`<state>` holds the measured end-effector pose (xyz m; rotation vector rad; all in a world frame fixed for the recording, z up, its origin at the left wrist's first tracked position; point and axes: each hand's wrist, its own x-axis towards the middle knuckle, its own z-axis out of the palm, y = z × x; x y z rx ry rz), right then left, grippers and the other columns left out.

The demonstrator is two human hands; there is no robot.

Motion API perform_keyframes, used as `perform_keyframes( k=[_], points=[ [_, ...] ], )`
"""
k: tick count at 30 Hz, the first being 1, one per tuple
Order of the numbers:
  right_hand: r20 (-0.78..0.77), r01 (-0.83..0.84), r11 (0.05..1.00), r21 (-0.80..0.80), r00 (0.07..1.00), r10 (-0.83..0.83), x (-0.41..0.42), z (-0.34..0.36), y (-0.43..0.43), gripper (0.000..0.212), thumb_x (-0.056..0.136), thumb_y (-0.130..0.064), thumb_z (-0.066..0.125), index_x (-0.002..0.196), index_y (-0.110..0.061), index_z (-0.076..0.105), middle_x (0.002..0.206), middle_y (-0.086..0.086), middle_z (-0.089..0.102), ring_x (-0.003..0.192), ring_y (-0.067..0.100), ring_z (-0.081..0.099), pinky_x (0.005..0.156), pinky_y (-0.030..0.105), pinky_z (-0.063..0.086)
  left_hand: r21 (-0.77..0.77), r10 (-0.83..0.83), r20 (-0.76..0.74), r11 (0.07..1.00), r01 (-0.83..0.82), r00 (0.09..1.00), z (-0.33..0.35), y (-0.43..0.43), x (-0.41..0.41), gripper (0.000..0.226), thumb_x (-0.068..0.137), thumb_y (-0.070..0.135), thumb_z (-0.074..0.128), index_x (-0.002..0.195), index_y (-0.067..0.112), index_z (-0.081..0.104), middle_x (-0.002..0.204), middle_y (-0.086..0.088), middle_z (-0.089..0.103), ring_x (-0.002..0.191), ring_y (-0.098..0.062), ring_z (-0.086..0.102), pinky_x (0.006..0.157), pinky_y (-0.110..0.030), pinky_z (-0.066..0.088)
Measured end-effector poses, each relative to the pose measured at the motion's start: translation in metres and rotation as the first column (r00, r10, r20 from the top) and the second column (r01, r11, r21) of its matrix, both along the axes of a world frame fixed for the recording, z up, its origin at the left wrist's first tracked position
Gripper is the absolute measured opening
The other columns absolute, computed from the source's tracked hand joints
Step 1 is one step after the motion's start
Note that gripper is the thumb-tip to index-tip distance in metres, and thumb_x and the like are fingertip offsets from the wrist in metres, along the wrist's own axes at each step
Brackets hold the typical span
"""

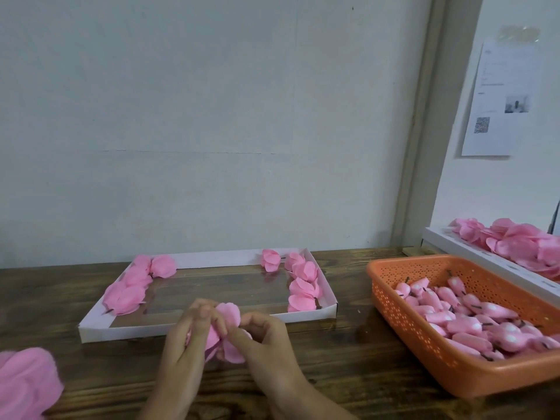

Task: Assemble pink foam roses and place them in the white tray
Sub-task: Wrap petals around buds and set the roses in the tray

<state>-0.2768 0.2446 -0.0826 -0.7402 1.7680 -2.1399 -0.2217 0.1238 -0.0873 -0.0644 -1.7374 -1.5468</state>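
A pink foam rose (228,328) is held between both hands just in front of the white tray (327,312). My left hand (189,338) grips its left side with curled fingers. My right hand (266,341) pinches the petals on its right side. Finished pink roses lie in the tray: a row along its left edge (130,286) and a row along its right edge (303,283), with one more at the back (270,259). The rose's core is hidden by petals and fingers.
An orange perforated basket (394,286) of pink bud cores with dark stems (472,319) stands at the right. Behind it a white tray (460,247) holds loose pink petals (521,241). More pink petals (27,383) lie at the lower left. A wall rises behind the wooden table (348,374).
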Motion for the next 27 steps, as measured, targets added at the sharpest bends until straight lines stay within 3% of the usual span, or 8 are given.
perform_keyframes(
  k=[3, 8, 11, 14, 16, 20, 22, 27],
  points=[
    [0.072, -0.007, 0.999, -0.031, 0.997, 0.009, -0.001, 0.001, 0.001, 0.021, 0.095, -0.007, 0.074, 0.090, 0.013, 0.069, 0.096, 0.035, 0.073, 0.080, 0.028, 0.069, 0.082, 0.046, 0.059, -0.018, -0.019, 0.019, 1.000, 0.019, 1.000, 0.003, 0.003, 0.002, 0.041, 0.102, 0.021, 0.040, 0.069, 0.013, 0.064, 0.084, -0.011, 0.061, 0.074, -0.021, 0.065, 0.057, -0.023, 0.051],
    [0.144, -0.033, 0.999, -0.037, 0.989, 0.038, 0.002, 0.003, -0.001, 0.027, 0.094, -0.014, 0.077, 0.094, 0.013, 0.071, 0.089, 0.020, 0.071, 0.081, 0.021, 0.064, 0.070, 0.026, 0.053, -0.080, 0.034, -0.013, 0.996, -0.035, 0.999, 0.001, 0.002, 0.002, 0.041, 0.103, 0.018, 0.039, 0.070, 0.016, 0.063, 0.082, -0.007, 0.060, 0.079, -0.014, 0.064, 0.073, -0.015, 0.050],
    [0.182, -0.050, 0.997, -0.052, 0.982, 0.059, 0.004, 0.006, -0.001, 0.027, 0.093, -0.020, 0.078, 0.089, 0.007, 0.074, 0.088, 0.018, 0.069, 0.082, 0.024, 0.063, 0.075, 0.032, 0.051, -0.002, 0.003, 0.030, 1.000, -0.003, 1.000, 0.000, 0.000, 0.003, 0.041, 0.103, 0.026, 0.041, 0.070, 0.016, 0.063, 0.087, -0.005, 0.061, 0.085, -0.015, 0.066, 0.066, -0.024, 0.054],
    [0.224, -0.086, 0.994, -0.060, 0.970, 0.097, 0.003, 0.007, 0.001, 0.018, 0.096, -0.018, 0.074, 0.082, -0.007, 0.077, 0.089, 0.016, 0.071, 0.087, 0.024, 0.066, 0.087, 0.043, 0.057, 0.024, 0.077, 0.037, 0.997, -0.078, 0.996, -0.001, -0.003, 0.001, 0.040, 0.103, 0.032, 0.043, 0.074, 0.015, 0.065, 0.093, -0.003, 0.063, 0.091, -0.013, 0.066, 0.074, -0.028, 0.058],
    [0.247, -0.102, 0.992, -0.078, 0.962, 0.118, 0.003, 0.008, 0.002, 0.018, 0.095, -0.016, 0.074, 0.090, 0.001, 0.076, 0.094, 0.020, 0.070, 0.092, 0.026, 0.066, 0.097, 0.048, 0.056, 0.030, 0.104, 0.066, 0.994, -0.106, 0.992, -0.002, -0.007, -0.001, 0.035, 0.103, 0.032, 0.045, 0.079, 0.016, 0.065, 0.095, -0.002, 0.061, 0.092, -0.014, 0.064, 0.079, -0.037, 0.058],
    [0.281, -0.108, 0.988, -0.109, 0.950, 0.135, 0.001, 0.005, 0.003, 0.031, 0.094, -0.015, 0.075, 0.099, 0.015, 0.070, 0.097, 0.023, 0.070, 0.094, 0.028, 0.066, 0.100, 0.047, 0.056, 0.047, 0.023, 0.164, 0.998, -0.031, 0.986, -0.002, -0.013, 0.000, 0.021, 0.099, 0.035, 0.061, 0.087, 0.017, 0.062, 0.092, -0.007, 0.058, 0.090, -0.017, 0.061, 0.076, -0.044, 0.060],
    [0.293, -0.102, 0.990, -0.102, 0.948, 0.128, -0.001, 0.005, 0.004, 0.034, 0.094, -0.015, 0.075, 0.099, 0.018, 0.068, 0.098, 0.024, 0.069, 0.095, 0.029, 0.066, 0.104, 0.050, 0.054, -0.067, -0.003, 0.174, 0.998, 0.015, 0.985, -0.003, -0.015, 0.000, 0.029, 0.098, 0.041, 0.066, 0.089, 0.015, 0.059, 0.081, -0.001, 0.054, 0.079, -0.013, 0.056, 0.069, -0.032, 0.053],
    [0.300, -0.102, 0.991, -0.093, 0.946, 0.125, -0.007, 0.007, 0.008, 0.019, 0.092, -0.017, 0.079, 0.087, 0.000, 0.071, 0.095, 0.023, 0.070, 0.095, 0.028, 0.071, 0.097, 0.041, 0.060, -0.057, -0.020, 0.224, 0.998, 0.034, 0.974, -0.004, -0.013, -0.003, 0.022, 0.089, 0.037, 0.073, 0.084, 0.022, 0.057, 0.076, -0.009, 0.055, 0.069, -0.014, 0.060, 0.057, -0.027, 0.049]
  ],
)
